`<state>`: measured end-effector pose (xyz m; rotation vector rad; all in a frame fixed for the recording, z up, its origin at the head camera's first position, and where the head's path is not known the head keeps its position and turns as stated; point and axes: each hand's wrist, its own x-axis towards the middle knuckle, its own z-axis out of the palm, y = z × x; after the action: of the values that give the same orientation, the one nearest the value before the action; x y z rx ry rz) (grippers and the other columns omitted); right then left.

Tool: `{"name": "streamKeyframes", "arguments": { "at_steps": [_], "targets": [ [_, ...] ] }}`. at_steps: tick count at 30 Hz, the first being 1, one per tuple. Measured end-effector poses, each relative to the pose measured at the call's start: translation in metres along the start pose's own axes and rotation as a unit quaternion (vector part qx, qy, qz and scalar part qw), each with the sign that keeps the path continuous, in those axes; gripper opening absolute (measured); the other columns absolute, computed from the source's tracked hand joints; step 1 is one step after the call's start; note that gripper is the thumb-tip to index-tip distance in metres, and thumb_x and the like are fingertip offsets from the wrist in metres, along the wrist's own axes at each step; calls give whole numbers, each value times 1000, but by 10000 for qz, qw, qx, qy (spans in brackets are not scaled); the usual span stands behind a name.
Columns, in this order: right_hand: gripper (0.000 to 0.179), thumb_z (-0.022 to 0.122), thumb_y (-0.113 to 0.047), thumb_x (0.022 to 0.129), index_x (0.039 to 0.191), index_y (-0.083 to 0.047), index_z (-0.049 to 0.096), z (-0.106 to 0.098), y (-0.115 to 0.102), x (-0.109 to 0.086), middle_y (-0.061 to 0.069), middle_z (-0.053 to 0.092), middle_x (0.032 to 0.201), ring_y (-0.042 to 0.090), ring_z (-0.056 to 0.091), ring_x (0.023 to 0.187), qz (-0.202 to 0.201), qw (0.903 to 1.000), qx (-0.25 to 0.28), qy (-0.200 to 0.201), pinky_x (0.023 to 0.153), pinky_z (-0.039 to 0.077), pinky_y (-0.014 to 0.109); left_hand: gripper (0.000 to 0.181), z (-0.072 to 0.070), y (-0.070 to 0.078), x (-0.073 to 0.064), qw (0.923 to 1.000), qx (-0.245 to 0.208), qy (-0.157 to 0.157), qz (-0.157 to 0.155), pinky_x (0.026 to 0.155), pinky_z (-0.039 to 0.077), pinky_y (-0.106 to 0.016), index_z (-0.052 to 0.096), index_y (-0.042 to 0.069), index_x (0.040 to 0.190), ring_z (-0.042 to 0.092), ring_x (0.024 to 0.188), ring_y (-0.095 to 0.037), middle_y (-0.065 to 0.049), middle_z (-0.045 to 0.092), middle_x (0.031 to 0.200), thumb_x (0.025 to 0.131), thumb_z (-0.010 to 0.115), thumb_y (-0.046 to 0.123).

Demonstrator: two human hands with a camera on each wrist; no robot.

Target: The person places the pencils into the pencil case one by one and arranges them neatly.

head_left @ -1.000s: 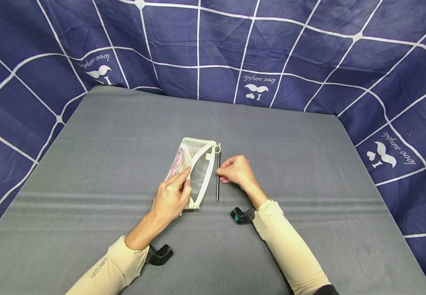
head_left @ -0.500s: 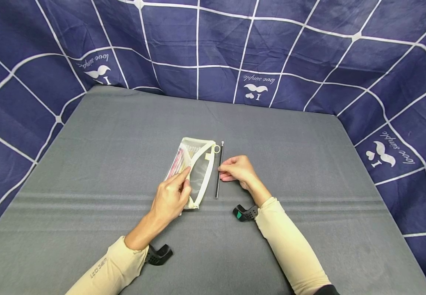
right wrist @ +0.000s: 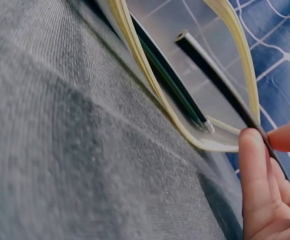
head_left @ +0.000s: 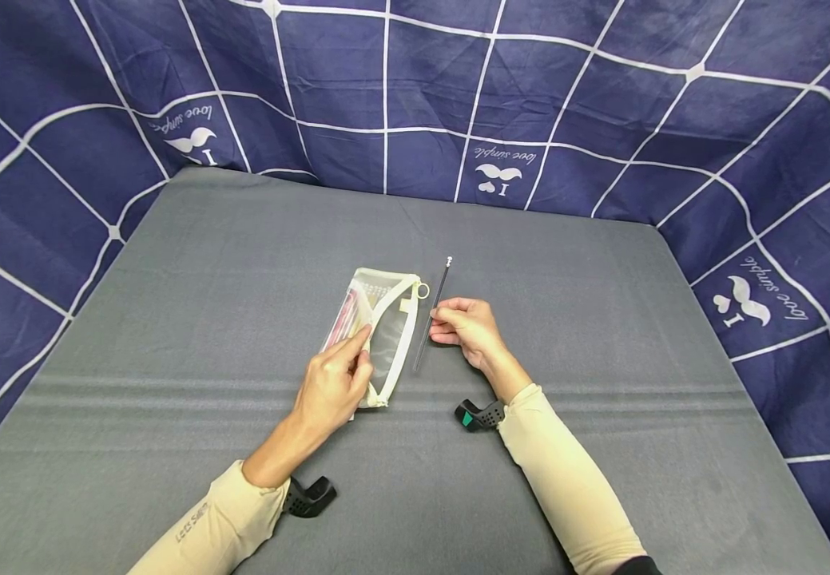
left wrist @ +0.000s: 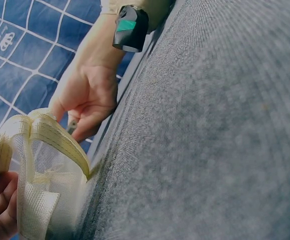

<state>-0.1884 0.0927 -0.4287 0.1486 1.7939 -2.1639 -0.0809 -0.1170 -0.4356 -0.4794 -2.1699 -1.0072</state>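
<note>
My left hand [head_left: 334, 379] holds the near side of a clear mesh pencil case [head_left: 411, 331] with cream zipper edging, its mouth spread apart. In the left wrist view, fingers [left wrist: 5, 205] grip the mesh at the left edge. To the right of the case, my right hand [head_left: 468, 329] pinches a black pencil [head_left: 442, 281] between thumb and fingers, tilted, with a shiny tip at its far end. The right wrist view shows the pencil's flat, unsharpened end [right wrist: 182, 36] overlapping the case's mouth. A dark pencil [right wrist: 169, 75] with a glittering tip lies inside.
Pink and pale items [head_left: 345, 318] show through the case's left side. A zipper ring [head_left: 423, 291] hangs at its upper right corner. The grey cloth-covered table [head_left: 565, 319] is bordered by a blue checked curtain [head_left: 429, 88]. Black wrist cameras [head_left: 311, 497] sit by both sleeves.
My right hand has lifted the pencil, and its shiny far end has swung up and to the right. The left hand and the pencil case have stayed in place.
</note>
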Motion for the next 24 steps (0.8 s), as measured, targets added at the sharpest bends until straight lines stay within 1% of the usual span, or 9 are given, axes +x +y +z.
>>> {"name": "streamKeyframes", "arguments": {
  "at_steps": [3, 8, 17, 24],
  "targets": [
    [15, 57, 14, 82, 87, -1, 59, 3, 1, -1, 6, 66, 67, 13, 66, 55, -25, 9998, 196, -14, 55, 56, 26, 36, 1, 0, 0, 10000, 9, 11, -5, 48, 42, -27, 68, -11, 114, 48, 55, -11, -8, 60, 70, 80, 58, -5],
    [15, 56, 14, 82, 89, 0, 57, 6, 1, -3, 7, 67, 68, 14, 66, 56, -16, 9994, 335, -74, 56, 56, 27, 36, 0, 1, 1, 10000, 5, 2, 15, 48, 41, -27, 68, -11, 114, 48, 55, -12, -8, 61, 70, 81, 57, -5],
    [14, 56, 15, 85, 90, 2, 57, 13, 3, -6, 8, 67, 69, 15, 68, 57, -20, 9982, 584, -137, 56, 56, 27, 34, -1, 0, 1, 10000, -36, 0, 34, 47, 41, -27, 68, -12, 113, 47, 54, -12, -6, 59, 68, 82, 58, -2],
    [14, 56, 14, 86, 90, 1, 58, 19, 5, -9, 8, 68, 70, 16, 68, 59, 2, 9977, 633, -227, 57, 56, 27, 35, -2, 1, 2, 10000, -29, -32, 9, 47, 42, -27, 68, -12, 114, 48, 55, -12, -5, 58, 68, 82, 58, -2]
  ]
}}
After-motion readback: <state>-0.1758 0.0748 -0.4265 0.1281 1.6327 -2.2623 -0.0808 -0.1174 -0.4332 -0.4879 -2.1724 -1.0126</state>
